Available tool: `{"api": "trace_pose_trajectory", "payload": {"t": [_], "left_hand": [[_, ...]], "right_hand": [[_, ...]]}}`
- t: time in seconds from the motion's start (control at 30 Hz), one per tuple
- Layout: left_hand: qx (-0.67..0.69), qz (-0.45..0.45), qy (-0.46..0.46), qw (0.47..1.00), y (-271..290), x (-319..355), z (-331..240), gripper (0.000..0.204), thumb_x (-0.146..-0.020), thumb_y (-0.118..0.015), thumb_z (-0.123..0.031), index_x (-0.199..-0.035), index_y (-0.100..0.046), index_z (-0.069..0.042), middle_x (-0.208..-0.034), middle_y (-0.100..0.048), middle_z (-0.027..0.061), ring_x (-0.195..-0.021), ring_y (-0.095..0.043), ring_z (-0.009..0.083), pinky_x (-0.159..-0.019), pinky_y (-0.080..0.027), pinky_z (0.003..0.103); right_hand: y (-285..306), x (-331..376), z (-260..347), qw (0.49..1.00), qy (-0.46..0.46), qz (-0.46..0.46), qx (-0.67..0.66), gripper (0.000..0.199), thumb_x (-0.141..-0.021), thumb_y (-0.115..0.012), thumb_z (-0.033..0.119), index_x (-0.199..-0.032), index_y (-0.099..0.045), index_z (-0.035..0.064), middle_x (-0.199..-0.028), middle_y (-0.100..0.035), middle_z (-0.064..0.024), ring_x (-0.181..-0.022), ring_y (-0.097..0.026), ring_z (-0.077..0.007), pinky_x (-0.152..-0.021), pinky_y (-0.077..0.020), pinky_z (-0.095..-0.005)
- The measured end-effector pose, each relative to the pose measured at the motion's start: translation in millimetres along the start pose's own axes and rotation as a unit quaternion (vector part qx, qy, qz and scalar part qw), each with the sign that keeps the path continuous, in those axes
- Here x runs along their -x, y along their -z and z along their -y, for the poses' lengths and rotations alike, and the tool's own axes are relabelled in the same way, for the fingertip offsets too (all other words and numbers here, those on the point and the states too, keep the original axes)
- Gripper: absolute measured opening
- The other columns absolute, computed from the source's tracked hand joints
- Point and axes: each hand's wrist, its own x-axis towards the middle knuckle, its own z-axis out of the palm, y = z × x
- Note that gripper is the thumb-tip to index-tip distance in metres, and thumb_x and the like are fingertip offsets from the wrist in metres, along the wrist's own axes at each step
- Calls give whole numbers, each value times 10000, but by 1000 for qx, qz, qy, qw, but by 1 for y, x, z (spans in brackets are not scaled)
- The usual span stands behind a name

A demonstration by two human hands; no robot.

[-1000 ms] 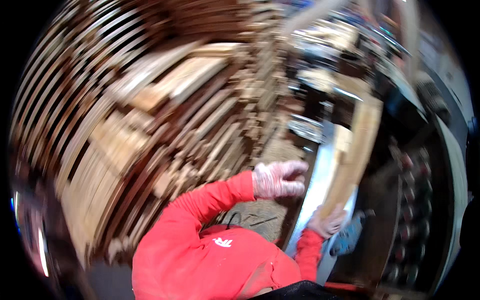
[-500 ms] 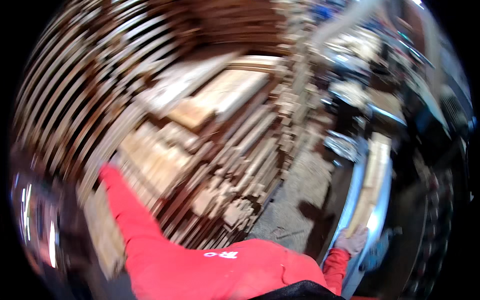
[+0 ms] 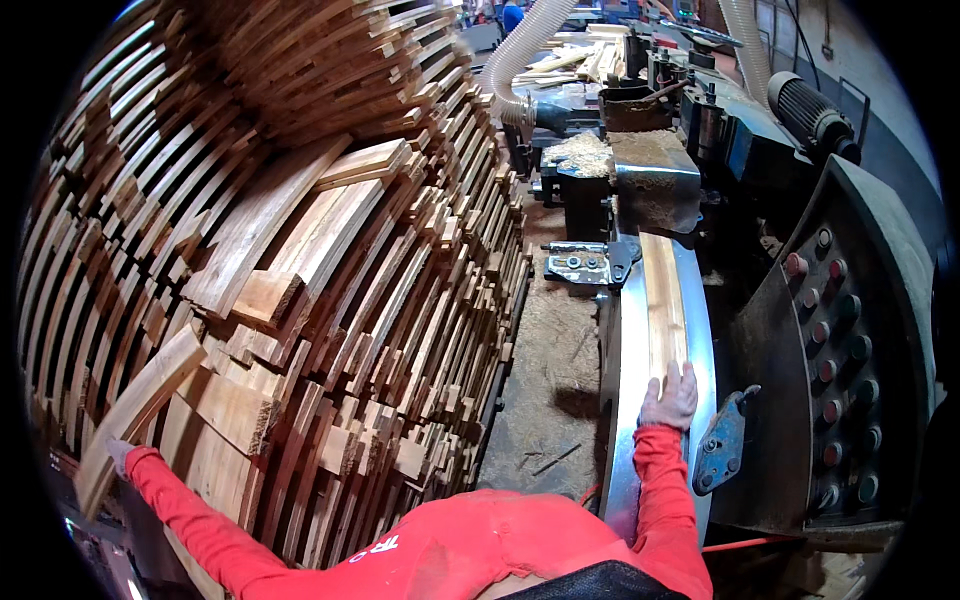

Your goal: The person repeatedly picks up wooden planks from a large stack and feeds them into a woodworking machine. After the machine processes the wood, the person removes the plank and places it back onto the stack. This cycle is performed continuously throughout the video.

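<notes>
At the far left my left hand (image 3: pixel 121 456), its fingers partly hidden, is closed on the edge of a wooden board (image 3: pixel 150 395) that slants over the stack. On the right, my right hand (image 3: pixel 670 398) lies with fingers stretched out over the near end of another board (image 3: pixel 661 300). That board rests lengthwise on the shiny metal bed (image 3: pixel 632 420) of a woodworking machine, its far end by the dusty housing (image 3: pixel 655 175).
Tall stacks of boards (image 3: pixel 400 330) fill the left side. A control panel with several round buttons (image 3: pixel 835 350) stands at right, near a blue metal bracket (image 3: pixel 722 445). Sawdust covers the floor strip (image 3: pixel 545 400). A ribbed hose (image 3: pixel 515 60) hangs beyond.
My view has turned to the right and steadied. My left hand now has a board lifted off the stack. My right hand has slid forward along the bed to the end of its board.
</notes>
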Motion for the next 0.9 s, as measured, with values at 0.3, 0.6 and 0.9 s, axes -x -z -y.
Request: {"api": "trace_pose_trajectory", "payload": {"t": [0.3,0.6,0.9], "left_hand": [[292,351,-617,642,10,378,-75,406,-896,-545,-255,-1237,-557,-35,-1160,-613,154,-1030,-611,242,-844,-530,345],[99,938,-122,309,49,790,218,386,-840,-688,-294,-1114,-612,-32,-1026,-663,79,-910,-637,175,-822,-521,332],[-111,963,-140,203,65,803,267,486,-868,-589,-422,-1161,-592,-33,-915,-663,119,-825,-639,207,-733,-503,308]], "right_hand": [[-65,-87,29,953,-30,33,-301,482,-784,-718,311,-1173,-607,47,-1260,-547,-152,-1213,-490,-285,-1041,-386,-399],[63,34,32,993,-3,67,-100,1024,-561,-828,268,-1422,-305,83,-1265,-445,-233,-1129,-465,-443,-963,-417,-457],[207,164,17,977,-124,124,121,665,-854,-509,542,-1349,-453,102,-1343,-455,-241,-1118,-533,-427,-893,-465,-493]]}}
